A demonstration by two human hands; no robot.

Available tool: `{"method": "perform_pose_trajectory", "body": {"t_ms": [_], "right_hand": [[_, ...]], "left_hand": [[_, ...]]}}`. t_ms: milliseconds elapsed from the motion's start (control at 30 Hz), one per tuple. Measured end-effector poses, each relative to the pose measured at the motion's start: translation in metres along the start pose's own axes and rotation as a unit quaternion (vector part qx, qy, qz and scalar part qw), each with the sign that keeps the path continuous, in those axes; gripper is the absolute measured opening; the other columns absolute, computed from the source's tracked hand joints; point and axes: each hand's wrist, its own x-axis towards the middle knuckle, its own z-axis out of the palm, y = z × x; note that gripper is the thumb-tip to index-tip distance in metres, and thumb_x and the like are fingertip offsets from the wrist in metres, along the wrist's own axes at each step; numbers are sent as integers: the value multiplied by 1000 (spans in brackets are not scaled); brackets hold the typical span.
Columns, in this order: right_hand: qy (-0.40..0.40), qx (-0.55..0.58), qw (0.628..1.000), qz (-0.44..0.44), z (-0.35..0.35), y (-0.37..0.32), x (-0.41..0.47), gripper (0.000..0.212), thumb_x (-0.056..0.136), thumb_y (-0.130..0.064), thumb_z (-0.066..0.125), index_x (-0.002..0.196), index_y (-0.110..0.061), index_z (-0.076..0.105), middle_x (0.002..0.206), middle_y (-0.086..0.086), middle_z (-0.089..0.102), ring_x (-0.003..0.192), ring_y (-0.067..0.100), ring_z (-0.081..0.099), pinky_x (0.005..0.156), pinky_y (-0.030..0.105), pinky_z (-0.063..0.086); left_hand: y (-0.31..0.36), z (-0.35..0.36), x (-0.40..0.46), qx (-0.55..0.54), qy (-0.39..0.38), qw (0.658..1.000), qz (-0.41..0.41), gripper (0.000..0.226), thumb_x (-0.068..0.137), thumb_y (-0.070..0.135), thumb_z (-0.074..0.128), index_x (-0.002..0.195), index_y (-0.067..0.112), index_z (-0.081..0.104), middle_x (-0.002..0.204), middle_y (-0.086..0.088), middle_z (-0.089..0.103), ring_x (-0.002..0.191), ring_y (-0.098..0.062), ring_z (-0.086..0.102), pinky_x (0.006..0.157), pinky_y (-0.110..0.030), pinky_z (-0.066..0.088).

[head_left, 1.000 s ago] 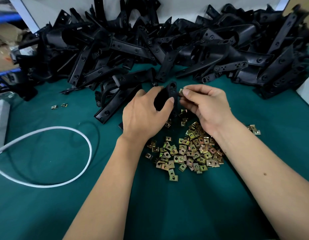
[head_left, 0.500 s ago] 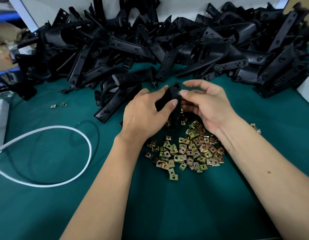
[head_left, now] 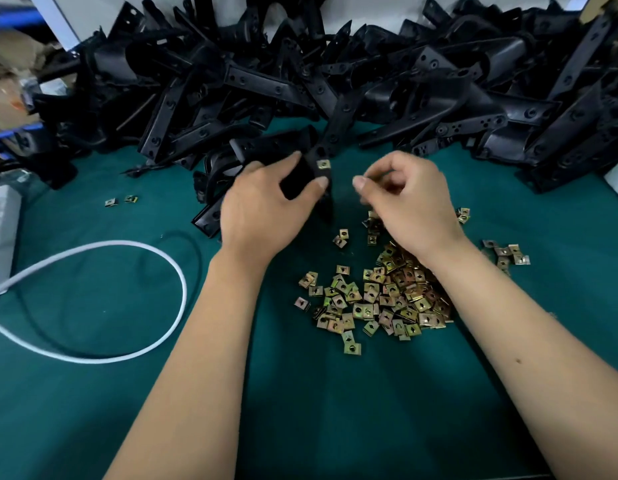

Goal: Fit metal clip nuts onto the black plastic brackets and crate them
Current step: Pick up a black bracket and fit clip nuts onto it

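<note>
My left hand (head_left: 262,209) grips a black plastic bracket (head_left: 300,180) just above the green mat, thumb against its edge. A brass-coloured clip nut (head_left: 323,164) sits on the bracket's upper end. My right hand (head_left: 411,202) hovers a short gap to the right of the bracket, blurred, with fingers loosely curled and nothing visible in them. Below both hands a pile of loose clip nuts (head_left: 387,296) lies spread on the mat. A big heap of black brackets (head_left: 335,81) fills the back of the table.
A white cable (head_left: 127,247) loops over the mat at left, running to a white power strip (head_left: 3,223) at the left edge. Two stray clip nuts (head_left: 120,200) lie at left, a few more (head_left: 506,252) at right. A white box corner (head_left: 617,178) shows at far right.
My right hand, which was pressing a clip nut onto the bracket's end, has let go and drawn away to the right. The clip nut now sits on the bracket.
</note>
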Motion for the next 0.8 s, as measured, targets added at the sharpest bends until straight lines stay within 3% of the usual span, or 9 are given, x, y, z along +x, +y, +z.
{"method": "perform_pose_trajectory", "body": {"t_ms": [100,167,300,400,500,567,667,800], "right_hand": [[-103,-175,976,-82,-3,-6,-5,30,80,-52,82,69,-27,69,60,-11,65,57,3,60,55,19,42],[-157,-249,952,-84,0,-14,-11,38,72,-62,84,68,-28,68,59,-14,64,58,1,60,56,24,46],[-208,-291,930,-89,5,-20,-16,24,81,-46,83,77,-26,70,70,-13,66,71,8,64,71,37,57],[-208,-303,923,-111,6,-20,-17,17,91,-41,75,85,-26,70,81,-10,68,79,14,66,74,36,55],[-149,-173,970,-77,8,-14,-13,15,98,-30,70,87,-19,68,76,-8,69,65,6,65,61,27,52],[-127,-17,992,-2,7,-11,-9,14,101,-16,65,88,-11,63,70,2,70,53,14,67,48,31,55],[-99,152,982,57,7,-7,-8,10,99,-5,66,89,-3,62,70,12,71,54,25,67,50,32,57],[-86,238,964,77,9,-5,-8,2,94,0,71,94,-1,73,74,10,71,65,22,71,62,29,61]], "left_hand": [[-10,-5,3,-31,37,998,-45,64,88,71,58,144,38,58,134,-1,64,128,-19,57,104,-36,49],[-10,-3,3,-29,50,997,-48,63,88,71,57,142,39,59,134,0,65,130,-18,56,103,-33,48],[-10,-3,3,-32,50,997,-48,62,87,71,57,140,39,61,130,2,67,126,-16,58,102,-34,50],[-10,-4,3,-47,27,998,-43,62,87,72,56,139,39,62,130,8,68,126,-11,58,105,-37,51],[-9,-5,3,-48,-1,999,-23,58,89,69,57,139,40,62,131,9,67,127,-10,58,107,-37,49],[-7,-4,1,-40,-13,999,-17,57,91,66,58,141,39,61,133,7,66,128,-13,58,106,-33,47],[-6,-4,0,-48,-38,998,-7,53,95,61,59,143,39,59,129,3,64,124,-15,58,99,-28,44],[-3,-3,-1,-65,-65,996,7,51,98,56,57,145,38,57,119,1,63,118,-16,60,96,-27,43]]}}
